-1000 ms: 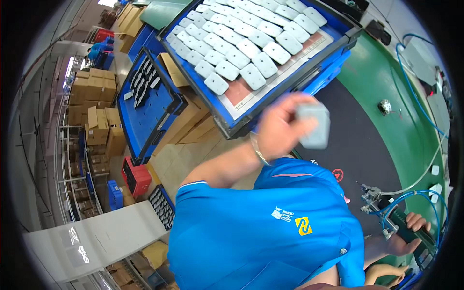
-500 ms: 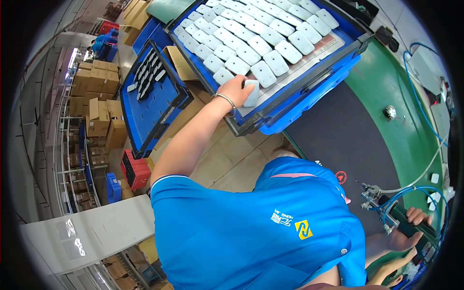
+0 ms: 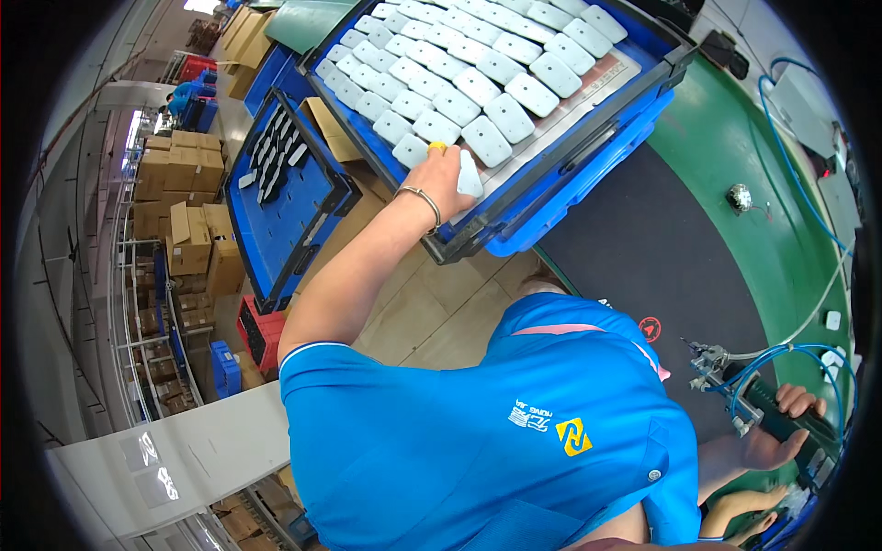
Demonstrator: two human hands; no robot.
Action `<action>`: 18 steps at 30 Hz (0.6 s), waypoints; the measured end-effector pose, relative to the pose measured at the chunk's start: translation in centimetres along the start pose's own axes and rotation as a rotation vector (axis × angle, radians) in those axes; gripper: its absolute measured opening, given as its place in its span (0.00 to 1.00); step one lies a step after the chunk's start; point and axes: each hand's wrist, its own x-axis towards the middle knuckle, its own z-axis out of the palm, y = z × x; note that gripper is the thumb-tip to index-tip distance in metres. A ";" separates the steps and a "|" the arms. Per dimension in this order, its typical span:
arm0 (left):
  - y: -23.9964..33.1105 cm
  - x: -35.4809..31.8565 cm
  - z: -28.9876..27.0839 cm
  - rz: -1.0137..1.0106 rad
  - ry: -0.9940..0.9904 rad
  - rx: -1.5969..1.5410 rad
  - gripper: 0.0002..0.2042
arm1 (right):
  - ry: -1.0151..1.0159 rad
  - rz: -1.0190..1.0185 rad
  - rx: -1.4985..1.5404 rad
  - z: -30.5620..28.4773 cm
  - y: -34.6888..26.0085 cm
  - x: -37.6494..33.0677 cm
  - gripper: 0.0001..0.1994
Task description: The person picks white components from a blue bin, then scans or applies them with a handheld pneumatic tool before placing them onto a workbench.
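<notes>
My left hand [image 3: 441, 179] reaches out to the near corner of a blue crate [image 3: 588, 156] and is closed on a white rounded pad [image 3: 469, 174], held edge-on at the front row. Rows of the same white pads [image 3: 510, 118] fill the crate. On that wrist is a thin bracelet. At the lower right, my right hand [image 3: 772, 441] is wrapped around a dark green tool [image 3: 781, 424] with blue hoses [image 3: 781, 354], at the edge of a black mat [image 3: 643, 248].
The crate sits on a second blue crate beside a green bench [image 3: 735, 138] with a small metal part [image 3: 738, 197]. A blue tray of small pieces [image 3: 285, 202], cardboard boxes [image 3: 184, 220] and a red bin [image 3: 262, 331] stand on the floor at left.
A second ago my left hand held a white pad up over the black mat. It has swung out to the crate and now holds the pad at the front row.
</notes>
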 end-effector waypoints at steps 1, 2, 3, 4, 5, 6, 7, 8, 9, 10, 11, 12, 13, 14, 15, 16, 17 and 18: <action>0.1 0.1 0.0 0.005 -0.002 0.001 0.27 | 0.005 0.000 -0.003 -0.1 0.0 0.0 0.19; 0.2 0.2 0.0 -0.006 0.022 -0.019 0.26 | 0.002 -0.001 -0.001 -0.1 0.0 -0.1 0.18; 0.4 0.2 0.0 -0.017 0.045 -0.040 0.24 | -0.001 -0.001 0.001 -0.2 0.0 -0.1 0.18; 0.5 0.3 0.0 -0.027 0.069 -0.060 0.23 | -0.003 -0.002 0.002 -0.3 0.0 -0.2 0.18; 0.6 0.4 0.1 -0.038 0.092 -0.081 0.22 | -0.005 -0.003 0.004 -0.4 -0.1 -0.3 0.18; 0.6 0.5 0.0 -0.033 0.091 -0.080 0.22 | -0.001 -0.004 0.002 -0.5 -0.1 -0.4 0.18; 0.5 0.6 0.0 -0.052 0.076 -0.092 0.22 | 0.010 -0.006 -0.005 -0.7 -0.2 -0.5 0.18; 0.5 0.6 0.0 -0.072 0.062 -0.104 0.22 | 0.020 -0.008 -0.012 -0.8 -0.2 -0.6 0.18; 0.4 0.7 0.0 -0.092 0.047 -0.115 0.22 | 0.030 -0.010 -0.017 -1.0 -0.3 -0.7 0.18; 0.3 0.7 0.0 -0.113 0.033 -0.127 0.22 | 0.040 -0.012 -0.023 -1.1 -0.3 -0.8 0.18; 0.2 0.8 0.0 -0.110 0.033 -0.124 0.22 | 0.043 -0.013 -0.023 -1.3 -0.3 -0.8 0.18; 0.1 0.9 0.2 -0.106 0.046 -0.102 0.22 | 0.051 -0.015 -0.023 -1.4 -0.3 -0.9 0.18; 0.0 1.0 0.4 -0.102 0.059 -0.079 0.22 | 0.058 -0.018 -0.023 -1.5 -0.2 -1.0 0.18; -0.1 1.1 0.5 -0.097 0.073 -0.057 0.21 | 0.065 -0.020 -0.023 -1.6 -0.2 -1.0 0.18; -0.2 1.2 0.6 -0.093 0.087 -0.035 0.21 | 0.071 -0.024 -0.023 -1.7 -0.2 -1.1 0.18; -0.3 1.3 0.6 -0.091 0.088 -0.032 0.21 | 0.074 -0.025 -0.023 -1.7 -0.2 -1.1 0.18; -0.3 1.3 0.6 -0.103 0.085 -0.030 0.20 | 0.073 -0.023 -0.018 -1.7 -0.1 -1.1 0.18; -0.3 1.3 0.6 -0.116 0.083 -0.028 0.19 | 0.071 -0.022 -0.014 -1.7 -0.1 -1.1 0.18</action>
